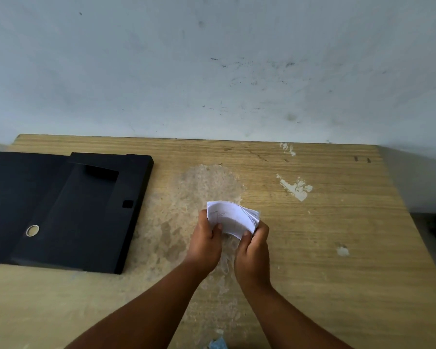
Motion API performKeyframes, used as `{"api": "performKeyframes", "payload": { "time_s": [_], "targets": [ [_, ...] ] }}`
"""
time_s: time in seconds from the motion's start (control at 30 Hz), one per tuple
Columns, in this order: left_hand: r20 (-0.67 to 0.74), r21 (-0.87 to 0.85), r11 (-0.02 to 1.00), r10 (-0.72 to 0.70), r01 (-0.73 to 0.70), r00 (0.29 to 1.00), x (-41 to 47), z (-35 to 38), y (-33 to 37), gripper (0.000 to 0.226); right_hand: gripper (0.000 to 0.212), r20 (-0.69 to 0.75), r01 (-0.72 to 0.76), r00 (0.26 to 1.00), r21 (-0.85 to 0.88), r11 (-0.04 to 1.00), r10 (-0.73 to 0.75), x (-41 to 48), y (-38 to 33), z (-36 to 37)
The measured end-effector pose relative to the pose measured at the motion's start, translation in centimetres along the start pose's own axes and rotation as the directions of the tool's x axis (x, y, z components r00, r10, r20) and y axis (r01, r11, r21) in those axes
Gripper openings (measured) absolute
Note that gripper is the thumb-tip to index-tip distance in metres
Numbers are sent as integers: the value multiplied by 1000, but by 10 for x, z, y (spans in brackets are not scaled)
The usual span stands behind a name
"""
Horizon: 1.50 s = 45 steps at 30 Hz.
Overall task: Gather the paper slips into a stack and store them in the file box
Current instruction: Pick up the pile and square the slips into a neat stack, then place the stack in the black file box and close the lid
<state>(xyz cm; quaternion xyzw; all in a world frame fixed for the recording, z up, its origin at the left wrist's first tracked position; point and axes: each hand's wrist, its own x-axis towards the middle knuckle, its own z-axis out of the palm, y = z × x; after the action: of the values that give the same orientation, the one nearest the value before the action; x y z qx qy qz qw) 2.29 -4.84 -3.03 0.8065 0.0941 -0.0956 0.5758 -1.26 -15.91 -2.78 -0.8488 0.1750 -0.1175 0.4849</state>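
Observation:
A stack of white paper slips [233,217] bends upward between both hands above the middle of the wooden table [337,222]. My left hand [207,244] grips the stack's left end with the thumb on top. My right hand [253,255] pinches the right end. The black file box [68,210] lies flat at the table's left, well apart from the hands, with a finger hole ring [32,230] on its near side.
A pale, marked wall [212,71] rises right behind the table's far edge. The table's right edge [418,235] drops off to a grey floor. A worn, peeled patch of tabletop lies under the hands. A blue scrap [218,343] shows at the bottom edge.

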Motion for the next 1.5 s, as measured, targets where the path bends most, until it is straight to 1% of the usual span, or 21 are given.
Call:
{"api": "performKeyframes", "payload": {
  "time_s": [0.07,0.17,0.27,0.37,0.47,0.6,0.67,0.8,0.9,1.0,1.1,1.27,1.33,1.4,1.43,1.5],
  "targets": [
    [16,39,999,-4,3,1000,0,-4,-1,28,21,57,-16,998,-34,999,18,0,6,-3],
    [14,60,998,-16,15,1000,0,-12,2,27,18,143,-13,989,-51,999,20,6,11,-11],
    [39,37,998,-49,47,998,-5,-29,9,30,9,244,0,970,-8,1000,2,15,7,-23],
    [92,-31,997,-67,71,993,-11,-51,17,35,15,334,-4,942,78,997,-23,22,-1,-33],
    [163,-97,993,-54,70,985,-18,-75,25,37,15,412,-84,911,164,983,9,25,-11,-36],
    [205,-159,983,-56,90,977,-22,-105,35,32,15,489,-253,869,315,915,72,19,-32,-30],
    [215,-178,979,-56,95,975,-22,-119,39,30,14,489,-310,866,361,880,104,15,-47,-23],
    [258,-146,986,-36,76,965,-8,-169,43,26,13,480,-369,864,397,840,153,7,-84,7],
    [312,-187,976,-47,110,949,5,-224,40,19,13,463,-396,867,411,821,187,-7,-116,45],
    [321,-193,973,-57,124,945,13,-279,32,15,14,455,-404,869,426,810,194,-26,-148,87],
    [305,-196,971,-70,135,950,17,-331,19,15,13,450,-401,871,423,812,196,-45,-177,127],
    [195,-247,960,-81,129,977,26,-386,-9,15,13,442,-419,869,423,803,220,-67,-208,177],
    [142,-252,957,-110,143,984,30,-395,-23,15,12,434,-389,876,377,841,211,-72,-213,192],
    [80,-249,953,-158,173,984,36,-402,-38,13,6,384,-331,900,300,895,205,-77,-212,206],
    [43,-233,953,-190,194,981,38,-404,-45,12,6,326,-281,924,224,933,200,-79,-210,212],
    [-42,-175,955,-249,238,968,44,-407,-58,11,17,191,-169,968,10,986,164,-84,-199,221]
  ]
}}
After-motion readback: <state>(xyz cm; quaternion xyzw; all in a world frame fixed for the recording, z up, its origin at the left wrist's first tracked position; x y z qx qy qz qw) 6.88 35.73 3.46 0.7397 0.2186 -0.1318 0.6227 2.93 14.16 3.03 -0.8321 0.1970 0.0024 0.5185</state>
